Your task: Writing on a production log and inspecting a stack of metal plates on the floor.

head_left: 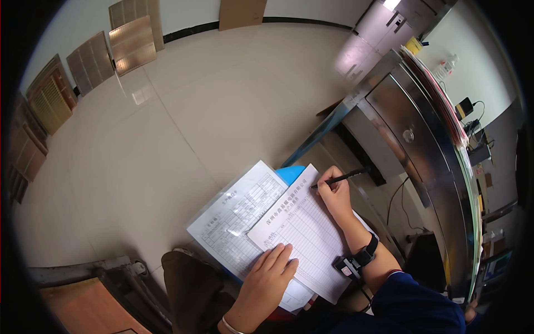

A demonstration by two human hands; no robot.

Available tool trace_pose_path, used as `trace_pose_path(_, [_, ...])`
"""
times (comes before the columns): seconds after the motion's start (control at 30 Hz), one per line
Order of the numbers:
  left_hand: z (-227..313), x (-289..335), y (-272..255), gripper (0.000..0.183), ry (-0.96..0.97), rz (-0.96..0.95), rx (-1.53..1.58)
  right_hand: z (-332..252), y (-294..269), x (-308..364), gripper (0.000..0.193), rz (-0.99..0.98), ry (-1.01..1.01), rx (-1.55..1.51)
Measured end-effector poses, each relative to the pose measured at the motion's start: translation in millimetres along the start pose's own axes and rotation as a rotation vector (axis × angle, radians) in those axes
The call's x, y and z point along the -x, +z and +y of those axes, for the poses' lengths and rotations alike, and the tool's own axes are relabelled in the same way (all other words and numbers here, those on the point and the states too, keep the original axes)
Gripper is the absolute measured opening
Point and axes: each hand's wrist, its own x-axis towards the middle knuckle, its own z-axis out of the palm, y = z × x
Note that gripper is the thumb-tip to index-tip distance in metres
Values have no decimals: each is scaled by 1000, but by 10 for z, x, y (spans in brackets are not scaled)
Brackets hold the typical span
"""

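Observation:
A white printed form (pixel 314 245) with a ruled grid lies tilted across my lap. Flat on its lower left part rests my left hand (pixel 266 281), fingers stretched and holding nothing. My right hand (pixel 336 199) is closed around a black pen (pixel 349 176), near the form's upper right corner. The pen's lower end is close to the paper; I cannot tell whether it touches. Beneath and to the left is another printed sheet (pixel 228 214), glossy as if in a clear sleeve. A bit of blue board (pixel 290 173) shows behind the papers.
To the right stands a dark desk with a drawer (pixel 409 119), papers stacked along its edge. A clear bottle (pixel 445 68) and black adapters (pixel 464 108) sit on top. Several panels (pixel 132 44) lean along the far left wall. An orange-brown board (pixel 92 306) is at lower left.

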Motion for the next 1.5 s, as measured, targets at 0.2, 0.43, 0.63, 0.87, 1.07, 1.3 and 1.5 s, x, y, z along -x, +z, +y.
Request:
trace_pose_path(0.2, [-5, 4, 23, 29, 9, 9, -1, -4, -14, 4, 9, -19, 34, -9])
trace_pose_path(0.43, [-47, -1, 155, 29, 1, -31, -26, 10, -21, -14, 8, -40, -9, 100])
trace_pose_path(0.63, [-54, -2, 163, 25, 4, 11, -59, -2, -13, -4, 8, -40, 1, 87])
trace_pose_path(0.87, [-33, 3, 121, 28, -6, -42, -18, -59, 27, 8, 9, -48, -2, 156])
trace_pose_path(1.07, [-34, -4, 114, 28, -1, -33, -14, -41, 33, 0, 10, -42, -8, 192])
trace_pose_path(1.3, [-5, -18, 1, 28, 7, 11, -3, 3, 52, -2, 14, -4, -51, 184])
trace_pose_path(1.5, [-2, -3, 18, 28, 15, 24, -16, 28, 41, -6, 14, 0, -47, 183])
